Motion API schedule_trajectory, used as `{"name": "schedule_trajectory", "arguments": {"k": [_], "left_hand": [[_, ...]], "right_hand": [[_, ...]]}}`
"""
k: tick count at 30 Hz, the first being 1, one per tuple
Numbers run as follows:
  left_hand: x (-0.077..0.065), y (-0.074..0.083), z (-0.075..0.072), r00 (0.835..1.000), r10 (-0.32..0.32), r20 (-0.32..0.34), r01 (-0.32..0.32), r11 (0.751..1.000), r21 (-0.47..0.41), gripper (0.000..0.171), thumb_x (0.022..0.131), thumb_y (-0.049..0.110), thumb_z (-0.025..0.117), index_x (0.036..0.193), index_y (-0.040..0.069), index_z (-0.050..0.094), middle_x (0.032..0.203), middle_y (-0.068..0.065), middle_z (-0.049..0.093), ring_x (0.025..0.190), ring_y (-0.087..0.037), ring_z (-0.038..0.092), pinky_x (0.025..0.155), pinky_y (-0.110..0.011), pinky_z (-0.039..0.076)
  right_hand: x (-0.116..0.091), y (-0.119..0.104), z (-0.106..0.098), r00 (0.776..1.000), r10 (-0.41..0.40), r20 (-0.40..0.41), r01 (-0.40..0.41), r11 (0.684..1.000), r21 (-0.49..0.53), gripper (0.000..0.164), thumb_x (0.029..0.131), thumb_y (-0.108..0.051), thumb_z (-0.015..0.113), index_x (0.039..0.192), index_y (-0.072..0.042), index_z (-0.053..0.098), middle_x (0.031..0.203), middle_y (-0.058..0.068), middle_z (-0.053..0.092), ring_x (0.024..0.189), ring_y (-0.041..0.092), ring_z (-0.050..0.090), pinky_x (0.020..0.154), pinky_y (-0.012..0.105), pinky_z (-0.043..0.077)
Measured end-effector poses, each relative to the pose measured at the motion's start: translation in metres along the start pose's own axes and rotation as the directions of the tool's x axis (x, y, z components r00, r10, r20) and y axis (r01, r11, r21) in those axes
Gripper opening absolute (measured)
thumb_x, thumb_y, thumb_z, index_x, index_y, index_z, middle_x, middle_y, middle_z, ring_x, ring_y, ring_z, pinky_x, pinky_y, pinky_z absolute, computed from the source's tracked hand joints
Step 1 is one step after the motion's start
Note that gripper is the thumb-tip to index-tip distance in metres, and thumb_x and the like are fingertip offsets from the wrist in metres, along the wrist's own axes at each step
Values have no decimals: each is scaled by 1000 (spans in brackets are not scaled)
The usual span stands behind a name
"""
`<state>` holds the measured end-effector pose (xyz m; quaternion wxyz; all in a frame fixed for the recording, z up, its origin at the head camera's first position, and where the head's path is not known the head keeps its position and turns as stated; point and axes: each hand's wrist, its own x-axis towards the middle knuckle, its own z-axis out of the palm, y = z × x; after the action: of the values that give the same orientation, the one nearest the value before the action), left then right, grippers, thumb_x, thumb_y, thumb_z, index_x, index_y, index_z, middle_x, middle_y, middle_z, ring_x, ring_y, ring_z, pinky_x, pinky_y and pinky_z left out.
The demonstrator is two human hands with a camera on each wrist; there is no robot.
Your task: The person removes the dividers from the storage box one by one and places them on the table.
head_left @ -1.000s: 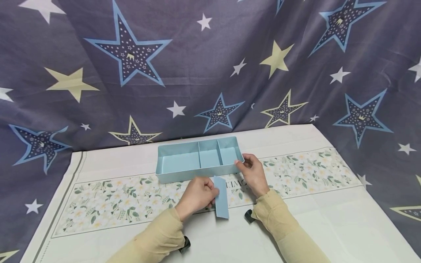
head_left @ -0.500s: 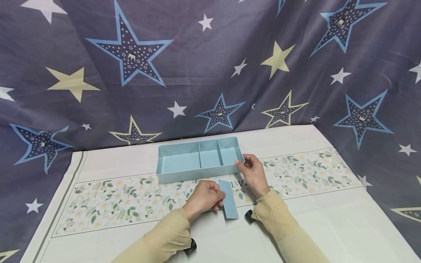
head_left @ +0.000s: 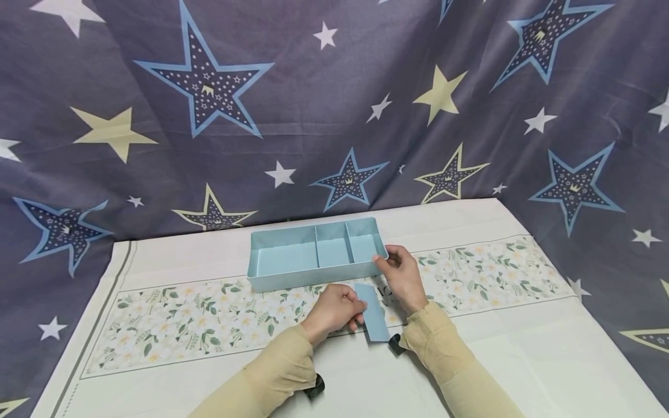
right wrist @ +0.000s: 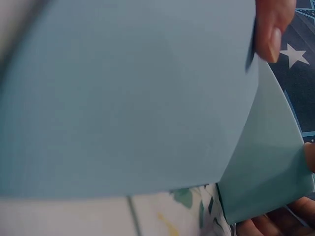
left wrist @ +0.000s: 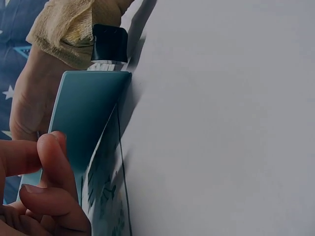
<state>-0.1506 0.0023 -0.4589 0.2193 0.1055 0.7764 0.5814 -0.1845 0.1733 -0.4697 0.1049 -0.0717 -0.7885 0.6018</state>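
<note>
A light blue divider panel (head_left: 374, 316), flat and rectangular, is pinched between the thumb and fingers of my left hand (head_left: 334, 310). It stands tilted in front of a long light blue organizer box (head_left: 308, 276). Two partitions split the box into one large and two small compartments. At its front right corner, my right hand (head_left: 403, 278) grips the wall, thumb on the near side. In the left wrist view, the panel (left wrist: 81, 108) rises beyond the left fingertips. Close up in the right wrist view, the panel (right wrist: 128, 98) covers much of the frame and overlaps the box end (right wrist: 270, 167).
A white cloth (head_left: 522, 354) with a printed floral band (head_left: 183, 325) covers the table. Behind the table hangs a dark curtain (head_left: 313, 104) with stars. Black straps with small housings (head_left: 315, 386) sit at both wrists.
My left hand has moved to the right with the divider panel, bringing it nearer the right wrist, and the panel leans more. The box and my right hand have stayed in place.
</note>
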Motion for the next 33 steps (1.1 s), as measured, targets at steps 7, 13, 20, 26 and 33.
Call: {"name": "schedule_trajectory", "arguments": {"k": [7, 13, 20, 26, 33], "left_hand": [[1, -3, 1, 1000, -14, -5, 14, 1000, -4, 14, 81, 12, 61, 72, 4, 56, 57, -11, 63, 44, -21, 55, 42, -28, 48], [1, -5, -1, 998, -68, -16, 68, 997, 31, 16, 81, 16, 62, 70, 4, 60, 56, -8, 63, 46, -22, 56, 35, -20, 37], [0, -8, -4, 998, -69, -6, 69, 996, 63, 21, 81, 18, 62, 65, 4, 62, 56, -8, 64, 47, -22, 58, 37, -21, 40], [-2, -8, -7, 997, -78, 7, 77, 993, 86, 24, 81, 20, 62, 63, 4, 62, 59, -10, 65, 50, -24, 59, 38, -22, 40], [-2, -9, -8, 992, -127, 11, 124, 983, 132, 22, 80, 21, 63, 65, 5, 63, 58, -9, 65, 50, -24, 59, 36, -24, 42]], "right_hand": [[0, 0, 0, 1000, 16, -3, -16, 1000, -8, 44, 83, -27, 62, 117, -4, 47, 112, 17, 53, 96, 20, 51, 81, 41, 47], [6, 13, 2, 1000, -17, -5, 17, 1000, -11, 51, 81, -40, 62, 116, -6, 48, 109, 14, 54, 94, 18, 52, 79, 39, 48], [3, 6, 0, 1000, -7, 6, 7, 1000, 8, 47, 82, -32, 63, 117, -4, 47, 110, 15, 53, 95, 21, 51, 80, 41, 48], [7, 19, 2, 999, -44, -15, 44, 999, -18, 58, 79, -49, 61, 117, -7, 48, 109, 13, 54, 94, 21, 52, 77, 40, 49], [17, 43, 6, 996, -76, -43, 75, 997, -5, 65, 69, -65, 61, 112, -17, 50, 105, 7, 55, 91, 16, 52, 74, 41, 50]]}}
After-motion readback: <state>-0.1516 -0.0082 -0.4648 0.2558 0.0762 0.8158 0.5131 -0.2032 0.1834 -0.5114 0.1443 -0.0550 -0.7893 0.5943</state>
